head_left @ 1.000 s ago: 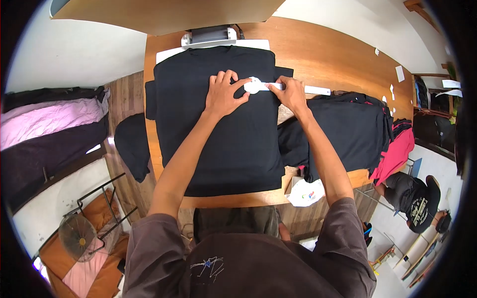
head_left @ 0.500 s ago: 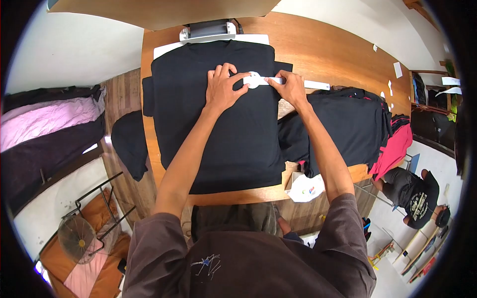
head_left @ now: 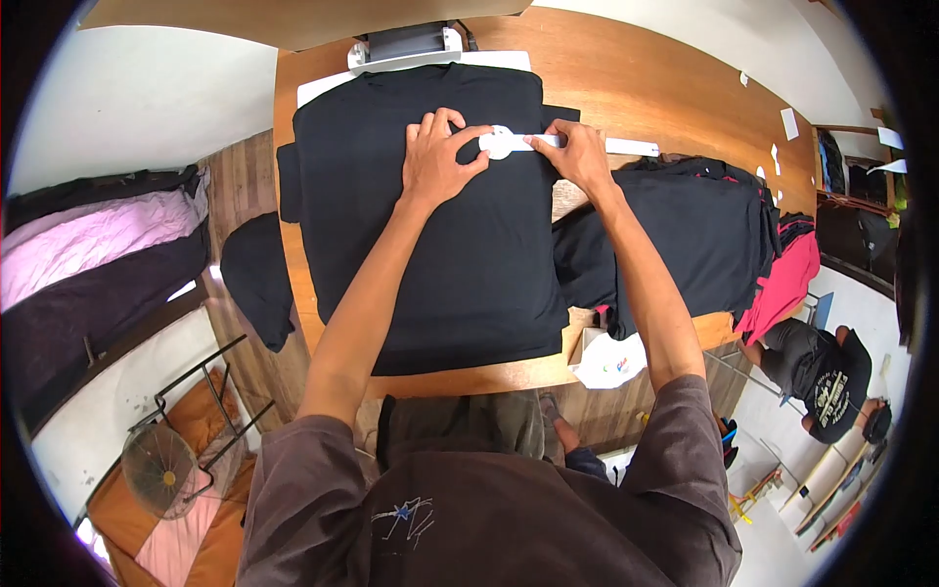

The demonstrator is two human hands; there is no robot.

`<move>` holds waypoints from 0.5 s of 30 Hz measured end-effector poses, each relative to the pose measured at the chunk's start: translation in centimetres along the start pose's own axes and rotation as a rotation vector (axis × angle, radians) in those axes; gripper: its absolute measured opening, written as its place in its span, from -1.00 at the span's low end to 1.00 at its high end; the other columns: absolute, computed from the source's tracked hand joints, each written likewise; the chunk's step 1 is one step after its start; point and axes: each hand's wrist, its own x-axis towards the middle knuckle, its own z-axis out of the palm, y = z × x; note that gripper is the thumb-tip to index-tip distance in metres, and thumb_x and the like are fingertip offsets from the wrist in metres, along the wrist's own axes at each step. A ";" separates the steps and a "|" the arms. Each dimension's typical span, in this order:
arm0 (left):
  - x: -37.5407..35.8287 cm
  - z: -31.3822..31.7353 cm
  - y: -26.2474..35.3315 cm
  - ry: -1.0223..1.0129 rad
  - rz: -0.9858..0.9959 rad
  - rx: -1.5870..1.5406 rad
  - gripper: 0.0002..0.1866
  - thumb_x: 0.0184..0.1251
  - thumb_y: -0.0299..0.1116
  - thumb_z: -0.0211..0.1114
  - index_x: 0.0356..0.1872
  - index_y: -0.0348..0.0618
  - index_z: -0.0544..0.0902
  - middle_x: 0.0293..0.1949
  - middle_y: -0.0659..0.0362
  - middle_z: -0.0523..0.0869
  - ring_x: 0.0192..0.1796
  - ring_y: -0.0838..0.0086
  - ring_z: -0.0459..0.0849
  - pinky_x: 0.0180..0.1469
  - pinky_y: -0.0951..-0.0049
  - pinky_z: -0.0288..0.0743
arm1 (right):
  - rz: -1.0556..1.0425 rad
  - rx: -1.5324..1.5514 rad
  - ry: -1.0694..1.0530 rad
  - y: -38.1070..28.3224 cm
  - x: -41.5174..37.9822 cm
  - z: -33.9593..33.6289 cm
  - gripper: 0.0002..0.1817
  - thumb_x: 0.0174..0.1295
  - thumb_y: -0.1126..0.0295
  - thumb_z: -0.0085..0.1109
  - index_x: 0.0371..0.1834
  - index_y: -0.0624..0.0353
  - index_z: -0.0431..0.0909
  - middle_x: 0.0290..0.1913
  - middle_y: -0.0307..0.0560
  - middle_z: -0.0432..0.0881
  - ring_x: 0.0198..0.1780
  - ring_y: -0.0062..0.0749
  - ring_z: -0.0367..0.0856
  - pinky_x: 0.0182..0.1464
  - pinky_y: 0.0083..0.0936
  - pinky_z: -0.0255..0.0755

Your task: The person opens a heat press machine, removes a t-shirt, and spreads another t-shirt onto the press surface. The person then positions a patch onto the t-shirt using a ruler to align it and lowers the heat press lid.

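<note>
A black T-shirt (head_left: 430,264) lies flat across a white board, its neckline toward the far side. On its upper right chest rests a long white ruler-like strip (head_left: 536,144) with a round end, reaching sideways past the shirt's edge. My left hand (head_left: 437,161) has thumb and forefinger closed at the round end, the other fingers bent over the cloth. Farther along, my right hand (head_left: 579,157) pinches the strip between thumb and fingers. The white board (head_left: 504,61) shows only along the shirt's far edge.
A white device (head_left: 406,47) stands behind the shirt. Folded black garments (head_left: 690,245) and red cloth (head_left: 787,269) are piled at right, near a box with white sheets (head_left: 611,362). A fan (head_left: 159,472) stands lower left. Another person (head_left: 827,382) is at far right.
The view has shifted slightly. My right hand has moved a little along the strip, away from the round end. My left hand remains at that end.
</note>
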 end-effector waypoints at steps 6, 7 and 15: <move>0.0 -0.3 0.2 0.008 0.006 -0.022 -0.62 0.32 -0.10 0.51 0.17 0.42 0.86 -0.02 0.35 0.54 -0.02 0.42 0.47 0.08 0.29 0.25 | 0.022 0.007 -0.005 -0.2 0.0 -0.1 -0.45 0.28 -0.20 0.51 -0.24 0.16 0.82 -0.39 0.04 0.81 -0.20 -0.03 0.78 0.26 0.19 0.29; 0.0 -0.1 0.1 0.018 0.013 -0.014 -0.63 0.34 -0.12 0.49 0.17 0.42 0.86 -0.02 0.35 0.54 -0.02 0.43 0.47 0.08 0.29 0.26 | 0.037 0.003 -0.030 -0.4 0.0 -0.3 -0.45 0.28 -0.20 0.50 -0.22 0.16 0.82 -0.36 0.05 0.82 -0.16 -0.01 0.79 0.30 0.24 0.27; 0.0 0.2 0.0 0.028 0.013 0.005 -0.66 0.43 -0.20 0.43 0.17 0.42 0.86 -0.02 0.35 0.55 -0.02 0.43 0.48 0.08 0.29 0.26 | 0.030 -0.007 -0.010 -0.8 -0.3 0.1 -0.43 0.27 -0.22 0.50 -0.22 0.16 0.81 -0.34 0.06 0.83 -0.13 0.00 0.79 0.30 0.27 0.28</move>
